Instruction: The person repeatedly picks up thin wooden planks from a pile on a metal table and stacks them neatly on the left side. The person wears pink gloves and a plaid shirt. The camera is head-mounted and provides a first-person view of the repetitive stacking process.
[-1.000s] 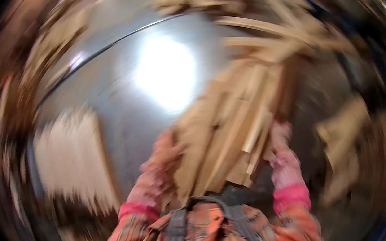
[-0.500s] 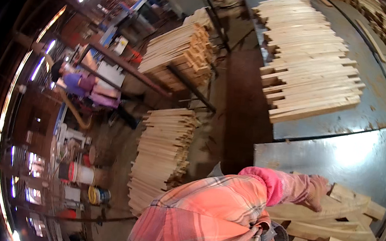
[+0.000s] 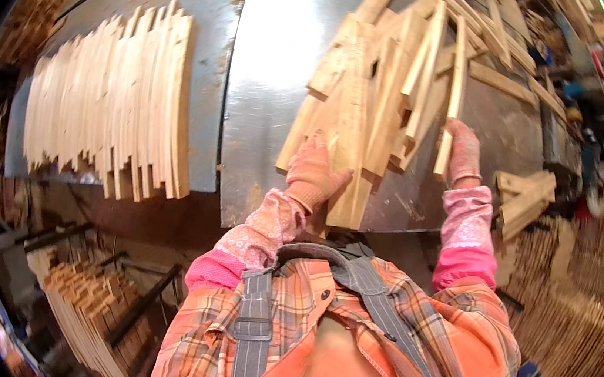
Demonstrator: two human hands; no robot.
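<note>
My left hand (image 3: 316,173), in a pale pink knit glove, rests on the near end of some wooden boards, thumb stretched apart from the fingers. Beneath its thumb side runs a wide pale board (image 3: 353,120), reaching the table's front edge. My right hand (image 3: 464,153), gloved the same way, is closed round the near end of a narrow wooden strip (image 3: 457,80) at the right of the heap. Between both hands several loose wooden pieces (image 3: 396,95) lie crossed over one another. The fingertips of my right hand are partly hidden behind the strip.
A row of wooden strips (image 3: 112,92) lies side by side on the metal table (image 3: 267,73) at the left. More offcuts (image 3: 504,81) lie at the far right. Short boards (image 3: 524,199) sit beyond the right edge, above stacked wood (image 3: 574,286). Another stack (image 3: 91,306) stands at lower left.
The view has swung toward the heap of loose wood, so the row of strips now appears at the left. Both hands show now; my right one grips a strip.
</note>
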